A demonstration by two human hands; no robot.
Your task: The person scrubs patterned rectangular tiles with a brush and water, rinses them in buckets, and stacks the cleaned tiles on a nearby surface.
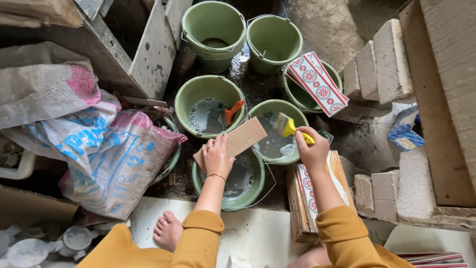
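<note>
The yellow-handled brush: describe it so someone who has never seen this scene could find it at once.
Start at the cluster of green buckets on the wet floor, then find the bucket of cloudy water just beyond the right hand. The brush is gripped in that hand, bristles over the bucket. Its bright yellow handle sets it apart from the orange-handled tool in the neighbouring bucket.

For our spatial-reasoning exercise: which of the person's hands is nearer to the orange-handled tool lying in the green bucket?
Left. The left hand holds the ribbed tile just below the orange-handled tool; the right hand, holding the yellow brush, is farther off.
</note>
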